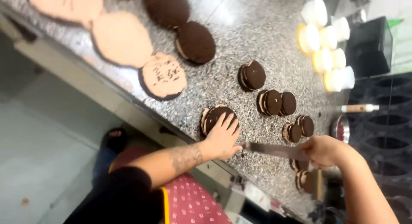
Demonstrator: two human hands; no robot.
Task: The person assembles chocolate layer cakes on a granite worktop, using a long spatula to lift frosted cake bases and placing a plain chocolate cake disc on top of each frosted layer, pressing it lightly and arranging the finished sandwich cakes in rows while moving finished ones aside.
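i am pressing my left hand [222,137] flat, fingers [231,122] spread and released, on top of a small chocolate layered cake [213,117] that is sitting near the front edge of the speckled stone surface [240,43]. my right hand [325,150] is clenching the handle of a long knife [274,150], whose blade is lying level and pointing toward my left thumb, its tip just beside it. more small chocolate cakes [274,102] are standing in a loose row to the right and behind, and larger dark ones [195,42] farther back. pale frosted rounds [121,38] are lying along the left edge. white lidded tubs [328,56] are grouped at the far right, well apart from my hands.
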